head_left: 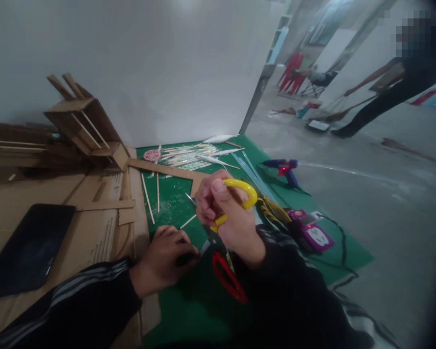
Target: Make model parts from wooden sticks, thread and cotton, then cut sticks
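Note:
My right hand (230,213) is closed around the yellow handle (245,191) of a pair of scissors, held above the green board. A metal tip (190,198) sticks out to the left of its fingers. My left hand (167,257) is low over the board's left side, fingers curled and thumb drawn in; what they hold, if anything, is hidden. Between and below the hands lies a second pair of scissors with a red handle (227,278), its blades pointing up toward my left fingertips. Thin wooden sticks (158,193) lie beyond my left hand.
Cardboard structures (83,126) and a black tablet (31,247) stand or lie to the left. A blue glue gun (285,167), clear glue sticks (252,172) and a purple power strip (312,232) with a cord are at right. Farther off, a person (392,87) holds a broom.

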### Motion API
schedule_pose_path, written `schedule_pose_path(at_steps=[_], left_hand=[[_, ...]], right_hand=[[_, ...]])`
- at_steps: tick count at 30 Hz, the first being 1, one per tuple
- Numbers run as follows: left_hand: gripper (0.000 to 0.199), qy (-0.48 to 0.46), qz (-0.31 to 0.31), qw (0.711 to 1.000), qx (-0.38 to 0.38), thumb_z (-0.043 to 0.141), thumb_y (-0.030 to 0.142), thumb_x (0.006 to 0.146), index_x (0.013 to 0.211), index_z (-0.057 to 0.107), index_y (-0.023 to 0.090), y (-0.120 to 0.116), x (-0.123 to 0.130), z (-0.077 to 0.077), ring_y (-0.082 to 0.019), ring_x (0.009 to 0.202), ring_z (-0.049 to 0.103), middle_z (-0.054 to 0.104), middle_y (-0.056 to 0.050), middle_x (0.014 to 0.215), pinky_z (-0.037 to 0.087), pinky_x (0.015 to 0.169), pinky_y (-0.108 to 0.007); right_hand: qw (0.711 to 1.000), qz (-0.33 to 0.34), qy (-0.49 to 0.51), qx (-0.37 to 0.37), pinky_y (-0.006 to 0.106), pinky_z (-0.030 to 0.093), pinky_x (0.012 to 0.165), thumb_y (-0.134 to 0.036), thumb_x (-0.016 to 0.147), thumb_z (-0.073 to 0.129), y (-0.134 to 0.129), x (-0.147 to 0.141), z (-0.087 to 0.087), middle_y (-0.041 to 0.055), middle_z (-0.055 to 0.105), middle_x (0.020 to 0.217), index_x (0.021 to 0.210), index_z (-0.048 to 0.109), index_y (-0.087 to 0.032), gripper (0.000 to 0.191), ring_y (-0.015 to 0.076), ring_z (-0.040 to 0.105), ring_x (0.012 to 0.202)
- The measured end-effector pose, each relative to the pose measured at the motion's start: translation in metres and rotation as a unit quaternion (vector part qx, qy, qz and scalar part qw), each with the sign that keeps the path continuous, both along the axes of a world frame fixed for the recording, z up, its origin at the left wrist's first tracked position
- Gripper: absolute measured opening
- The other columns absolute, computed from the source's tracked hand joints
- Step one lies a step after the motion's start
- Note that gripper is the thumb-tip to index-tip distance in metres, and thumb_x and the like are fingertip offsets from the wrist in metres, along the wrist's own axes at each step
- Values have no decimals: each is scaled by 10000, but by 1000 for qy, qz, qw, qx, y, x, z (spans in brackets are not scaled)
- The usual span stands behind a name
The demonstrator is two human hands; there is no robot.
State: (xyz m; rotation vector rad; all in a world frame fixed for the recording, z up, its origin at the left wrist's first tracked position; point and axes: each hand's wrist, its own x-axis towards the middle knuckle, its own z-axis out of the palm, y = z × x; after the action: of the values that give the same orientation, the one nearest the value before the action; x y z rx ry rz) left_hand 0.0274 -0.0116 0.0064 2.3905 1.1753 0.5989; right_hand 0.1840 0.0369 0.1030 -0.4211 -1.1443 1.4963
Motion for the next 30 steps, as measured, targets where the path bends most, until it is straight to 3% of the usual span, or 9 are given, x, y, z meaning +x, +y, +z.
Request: schedule_pose_path(at_steps=[30], left_hand=[[100,0,-5,1000,12,643,309,848,908,723,308,-1,0,-3,-195,854,549,674,6,877,310,821,-404]], right_hand=[[1000,7,10,2,176,233,357,-357,947,547,0,0,-1,-69,417,621,786,503,-211,222,59,285,455]])
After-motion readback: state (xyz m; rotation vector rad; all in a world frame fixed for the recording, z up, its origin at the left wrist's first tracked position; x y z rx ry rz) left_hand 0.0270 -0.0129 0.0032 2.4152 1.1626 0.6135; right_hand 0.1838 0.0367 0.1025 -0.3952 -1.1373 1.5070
